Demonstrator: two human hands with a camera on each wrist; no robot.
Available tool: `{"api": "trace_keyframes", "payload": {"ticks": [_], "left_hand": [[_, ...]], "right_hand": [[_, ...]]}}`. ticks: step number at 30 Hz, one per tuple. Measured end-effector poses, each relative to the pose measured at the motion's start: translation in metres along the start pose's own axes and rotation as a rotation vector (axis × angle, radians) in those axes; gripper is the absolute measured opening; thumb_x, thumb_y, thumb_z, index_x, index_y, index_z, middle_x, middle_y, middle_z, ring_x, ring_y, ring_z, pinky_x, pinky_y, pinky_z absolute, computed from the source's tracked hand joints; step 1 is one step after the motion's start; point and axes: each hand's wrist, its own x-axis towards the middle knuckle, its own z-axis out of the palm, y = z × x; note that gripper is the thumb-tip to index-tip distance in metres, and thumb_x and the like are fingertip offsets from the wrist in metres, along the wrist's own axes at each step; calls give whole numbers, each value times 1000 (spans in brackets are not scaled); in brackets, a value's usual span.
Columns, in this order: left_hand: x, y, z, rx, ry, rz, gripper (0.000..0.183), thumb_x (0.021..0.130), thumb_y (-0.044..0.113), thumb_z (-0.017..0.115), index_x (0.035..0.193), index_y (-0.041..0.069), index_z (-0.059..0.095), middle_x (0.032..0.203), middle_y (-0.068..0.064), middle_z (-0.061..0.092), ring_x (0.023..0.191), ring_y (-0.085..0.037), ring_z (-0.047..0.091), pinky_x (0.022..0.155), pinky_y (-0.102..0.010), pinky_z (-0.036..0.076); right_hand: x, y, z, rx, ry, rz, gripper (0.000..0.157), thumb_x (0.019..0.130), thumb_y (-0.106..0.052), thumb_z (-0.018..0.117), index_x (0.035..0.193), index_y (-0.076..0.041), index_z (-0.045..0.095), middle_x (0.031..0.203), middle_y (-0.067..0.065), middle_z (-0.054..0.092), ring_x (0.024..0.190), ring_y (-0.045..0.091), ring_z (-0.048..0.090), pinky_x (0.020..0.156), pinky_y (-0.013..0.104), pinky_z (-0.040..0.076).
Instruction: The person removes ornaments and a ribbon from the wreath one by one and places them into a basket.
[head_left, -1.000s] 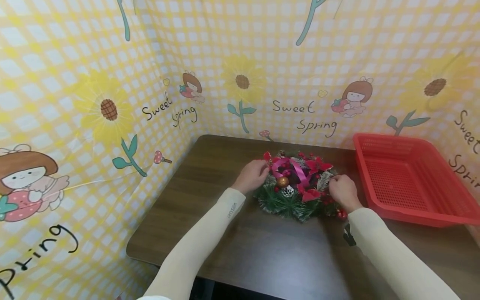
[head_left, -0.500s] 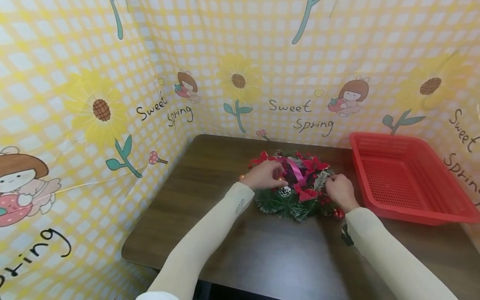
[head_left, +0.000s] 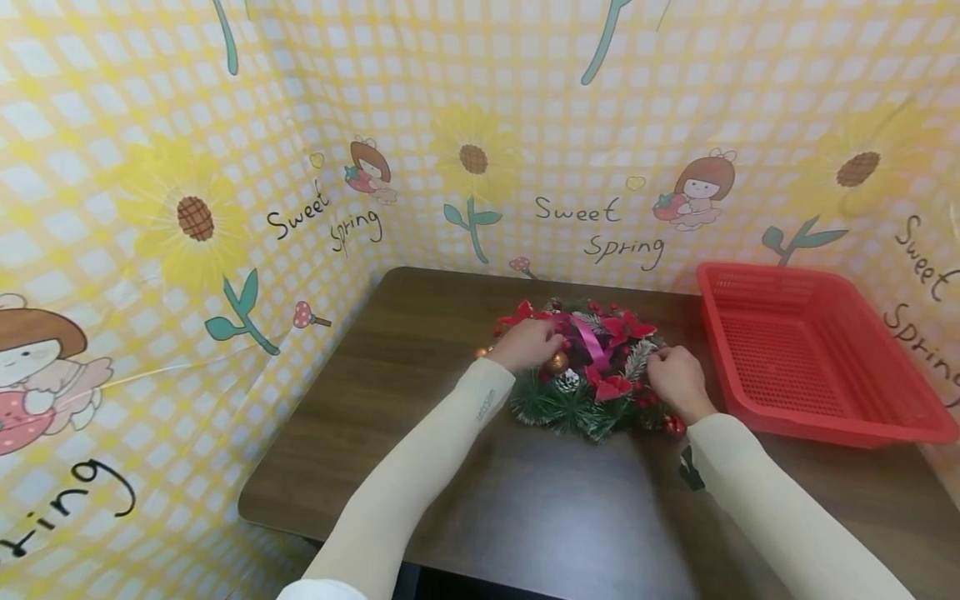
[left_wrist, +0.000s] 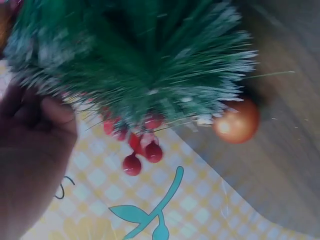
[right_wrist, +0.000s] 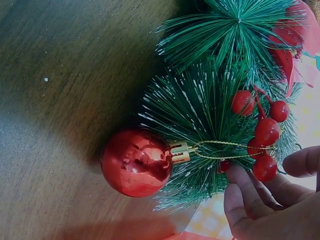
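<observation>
A green Christmas wreath (head_left: 566, 412) lies on the brown table, trimmed with red cloth flowers (head_left: 611, 385), a purple-pink ribbon (head_left: 591, 340), a frosted pinecone (head_left: 567, 381) and a gold ball (head_left: 557, 362). Over its left side reaches my left hand (head_left: 527, 343), fingers bent near the ribbon; what they hold is hidden. My right hand (head_left: 678, 379) grips the wreath's right edge; in the right wrist view its fingertips press into the needles beside red berries (right_wrist: 267, 131) and a hanging shiny red ball (right_wrist: 136, 162). An orange-gold ball (left_wrist: 237, 121) hangs at the wreath's outer left.
To the right of the wreath stands a red plastic basket (head_left: 828, 429) with a perforated floor. Yellow checked cloth (head_left: 420, 208) hangs around the back and left of the table (head_left: 345, 417). A dark object (head_left: 690, 471) shows beside the right cuff.
My left hand has moved from the wreath's left edge inward over it, then slightly back and up, uncovering the gold ball again. My right hand stays at the right edge.
</observation>
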Motion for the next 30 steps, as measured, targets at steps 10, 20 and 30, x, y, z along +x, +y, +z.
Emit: {"api": "trace_keyframes", "payload": {"ticks": [10, 20, 30], "left_hand": [[14, 1, -9, -9, -176, -133, 39, 81, 34, 56, 50, 10, 55, 44, 2, 44, 37, -10, 39, 39, -24, 35], [11, 12, -14, -92, -295, -232, 35, 76, 44, 53, 61, 13, 57, 60, -2, 55, 54, -17, 51, 52, -32, 42], [-1, 22, -18, -80, -286, -229, 29, 73, 36, 60, 59, 11, 57, 54, -2, 51, 49, -18, 50, 50, -34, 43]], "right_hand": [[1, -1, 2, 2, -1, 1, 36, 88, -24, 34, 76, -4, 61, 59, 8, 51, 54, 22, 47, 46, 31, 38], [0, -2, 1, -12, 17, -29, 38, 89, -25, 35, 71, -3, 61, 55, 7, 49, 52, 22, 46, 46, 31, 37], [0, -3, 2, -1, 12, -32, 39, 88, -25, 35, 68, -3, 60, 53, 6, 48, 50, 22, 45, 44, 31, 36]]}}
